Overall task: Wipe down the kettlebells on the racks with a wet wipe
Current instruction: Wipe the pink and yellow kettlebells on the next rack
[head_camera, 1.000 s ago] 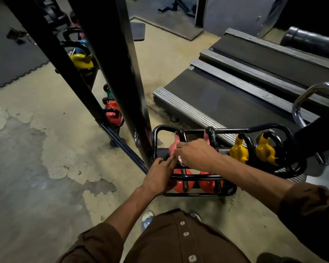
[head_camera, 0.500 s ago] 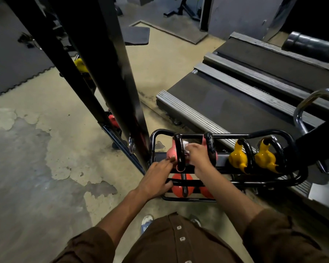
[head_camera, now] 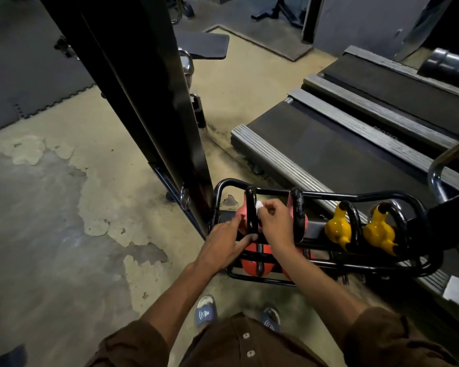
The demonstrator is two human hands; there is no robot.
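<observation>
Pinching a small white wet wipe point(head_camera: 259, 205) against the black handle point(head_camera: 251, 215) of the pink kettlebell point(head_camera: 239, 214), the right hand point(head_camera: 274, 223) sits just right of that handle, whose long axis runs away from the person. The left hand point(head_camera: 224, 241), fingers straight, touches the bell's near side on the black tubular rack point(head_camera: 329, 196). The yellow kettlebells point(head_camera: 338, 229) lie further right, nearer the right hand.

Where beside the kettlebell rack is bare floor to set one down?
Free: floor left of the rack, bordered by black upright and shoes. Crowded: rack's left end, where left hand and right hand with wet wipe meet at pink kettlebell.
</observation>
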